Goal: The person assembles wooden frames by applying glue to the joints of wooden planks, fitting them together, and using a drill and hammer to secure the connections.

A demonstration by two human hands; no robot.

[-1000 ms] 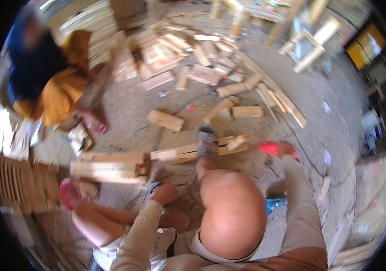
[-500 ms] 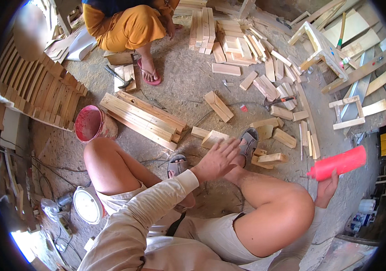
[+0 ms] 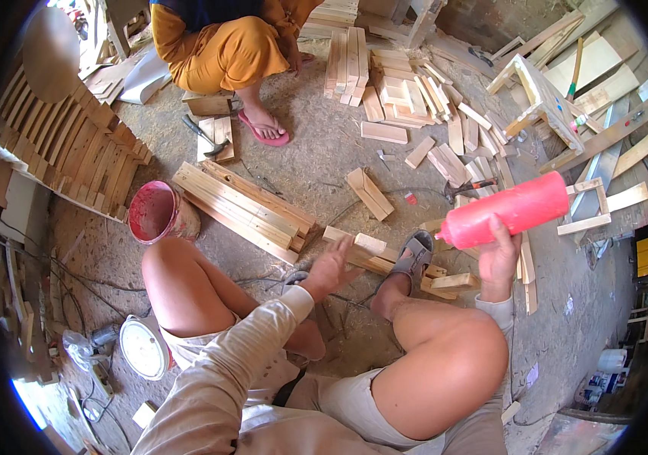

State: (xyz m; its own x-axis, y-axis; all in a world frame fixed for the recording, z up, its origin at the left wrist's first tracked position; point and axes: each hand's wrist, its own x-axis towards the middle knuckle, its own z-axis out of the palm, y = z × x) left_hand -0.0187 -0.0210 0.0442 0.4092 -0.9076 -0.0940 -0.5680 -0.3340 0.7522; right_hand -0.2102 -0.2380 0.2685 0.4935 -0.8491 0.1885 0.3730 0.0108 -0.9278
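Note:
My right hand (image 3: 499,262) is wrapped round a red squeeze bottle (image 3: 517,208). The bottle lies nearly level above the floor, its nozzle pointing left. Between my knees, my left hand (image 3: 329,268) reaches forward with fingers stretched out and nothing visible in it. Short wooden blocks (image 3: 369,244) lie just past its fingertips, beside my sandalled right foot; whether the fingers touch them I cannot tell. A bundle of long wooden strips (image 3: 237,212) rests left of these blocks. Another wooden block (image 3: 369,192) lies farther out on the floor.
Across from me a person in orange trousers (image 3: 225,53) squats near a hammer (image 3: 206,138) on wood. A red-stained bucket (image 3: 158,213) and a white-lidded bucket (image 3: 144,347) stand to my left. Wood offcuts, a second hammer (image 3: 470,188) and a wooden frame (image 3: 540,102) lie far right.
The red bottle and my right hand have come inward and up, from beyond my right knee to above the blocks. My left hand has drawn slightly left and turned more edge-on.

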